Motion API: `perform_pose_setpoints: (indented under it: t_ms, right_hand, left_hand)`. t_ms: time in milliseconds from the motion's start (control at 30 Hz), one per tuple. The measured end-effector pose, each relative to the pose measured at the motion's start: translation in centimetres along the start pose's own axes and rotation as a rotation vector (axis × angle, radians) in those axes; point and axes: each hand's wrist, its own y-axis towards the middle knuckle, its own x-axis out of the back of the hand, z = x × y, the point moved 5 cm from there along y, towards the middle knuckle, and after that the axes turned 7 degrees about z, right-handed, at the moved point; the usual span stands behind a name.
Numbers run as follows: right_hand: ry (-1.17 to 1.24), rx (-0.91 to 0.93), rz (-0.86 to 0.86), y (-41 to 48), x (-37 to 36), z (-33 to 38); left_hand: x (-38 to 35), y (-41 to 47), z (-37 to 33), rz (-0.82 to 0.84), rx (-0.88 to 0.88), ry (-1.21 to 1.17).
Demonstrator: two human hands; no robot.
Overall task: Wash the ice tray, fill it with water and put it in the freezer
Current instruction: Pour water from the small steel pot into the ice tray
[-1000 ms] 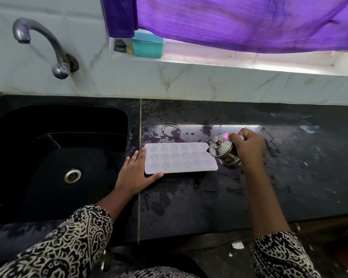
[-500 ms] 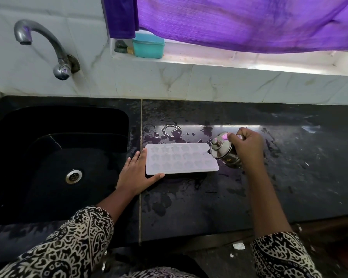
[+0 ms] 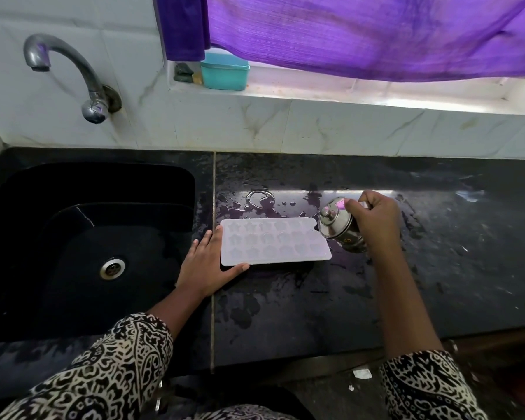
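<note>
Nothing of note has shifted over the last second: the ice tray [image 3: 275, 242] lies on the same spot and both grips sit where they were, the steel vessel [image 3: 338, 225] perhaps tipped a shade further.

Tray: flat on the wet black tabletop [image 3: 437, 268], just right of the seam beside the sink [image 3: 28, 237], cavities up. I cannot tell whether they hold water.

Left grip [image 3: 206, 268]: released, fingers straight against the tray's 9 o'clock edge, thumb laid along the near edge at 7 o'clock. I judge this a brace, so the light tray does not slide on the wet surface.

Right grip [image 3: 376, 222]: clenched round the steel vessel, which is tilted with its mouth toward the tray's 3 o'clock end, touching or just short of the corner. I judge this the filling step, done from the vessel instead of the tap [image 3: 70, 65]; no stream is visible.

Surroundings: sink at 9 o'clock, tap at 10 o'clock on the wall, well apart from the tray. Teal box [image 3: 225, 71] on the window ledge at 12 o'clock, under the purple curtain [image 3: 376, 34].

Risk: a filled tray may spill if carried tilted.
</note>
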Motion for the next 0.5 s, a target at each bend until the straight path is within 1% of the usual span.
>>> perform_pose_setpoints:
  t_ms: [500]
  right_hand:
    - [0.021, 0.014, -0.007, 0.03, 0.24, -0.45]
  left_hand:
    - [0.0, 0.01, -0.02, 0.001, -0.007, -0.008]
